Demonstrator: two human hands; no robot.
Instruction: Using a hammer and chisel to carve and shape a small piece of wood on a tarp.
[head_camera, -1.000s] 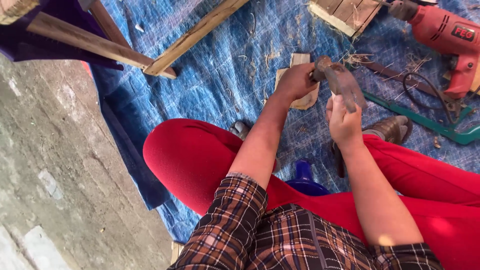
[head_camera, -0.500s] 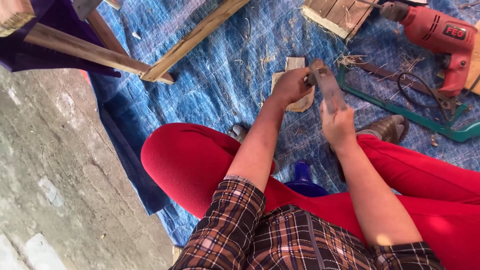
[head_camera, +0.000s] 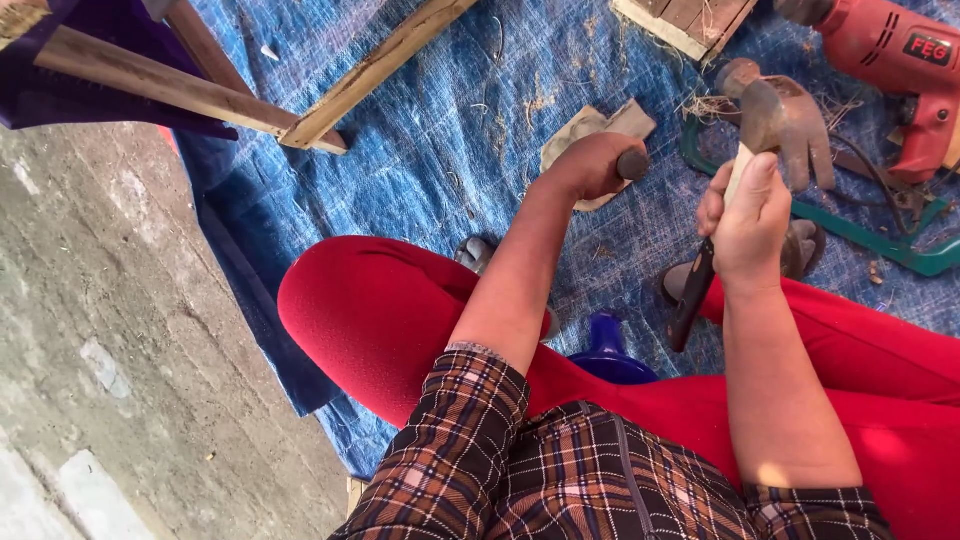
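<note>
A person in red trousers and a plaid shirt sits on a blue tarp (head_camera: 420, 150), seen from above. The left hand (head_camera: 595, 165) is closed in a fist around a dark round handle (head_camera: 632, 164), of which only the end shows past the fingers. The fist hovers over a pale wood scrap (head_camera: 592, 128) lying on the tarp; whether they touch cannot be told.

The right hand (head_camera: 748, 215) is clamped around a long tool (head_camera: 700, 280). A dark shaft sticks out below the fist toward the lap, and a pale strip rises above the thumb. The hand holds it up in the air, above the right leg.

Just beyond the right hand, a worn brown glove (head_camera: 790, 115) lies on the tarp. A green saw frame (head_camera: 880, 240) lies under and beside it. A red drill (head_camera: 890, 60) rests at the top right corner, and a wooden block (head_camera: 685, 20) lies at the top edge. Long wooden slats (head_camera: 370, 70) cross the top left. A blue bottle top (head_camera: 610, 345) shows between the knees. Bare concrete (head_camera: 110, 350) fills the left side.
</note>
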